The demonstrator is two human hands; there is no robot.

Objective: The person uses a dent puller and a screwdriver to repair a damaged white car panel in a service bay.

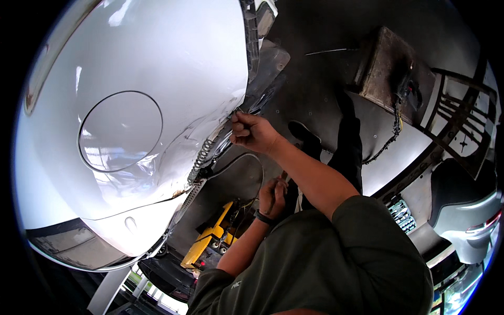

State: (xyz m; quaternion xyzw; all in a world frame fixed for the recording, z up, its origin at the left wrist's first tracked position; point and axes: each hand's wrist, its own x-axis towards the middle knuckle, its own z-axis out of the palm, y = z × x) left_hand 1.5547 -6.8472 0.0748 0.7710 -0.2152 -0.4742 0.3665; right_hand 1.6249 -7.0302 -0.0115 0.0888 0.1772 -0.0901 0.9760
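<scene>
A white car body panel point(194, 58) with a round fuel flap point(121, 131) fills the left; its edge near my hands is creased and scuffed. My right hand point(252, 131) is closed at this damaged edge, fingertips drawn together against it; what they pinch, if anything, is too small to make out. A coiled metal spring point(201, 157) runs along the edge just below that hand. Lower and closer to my body, my left hand point(273, 197) is curled around a brown stick-like handle point(284, 175), whose other end is hidden.
A yellow machine point(210, 239) with cables stands on the floor below the panel. At the upper right are a worn brown box point(386, 71), a thin rod point(328, 51) and a dark metal frame point(462, 113). A tool set point(401, 215) lies by a silver car part point(467, 226).
</scene>
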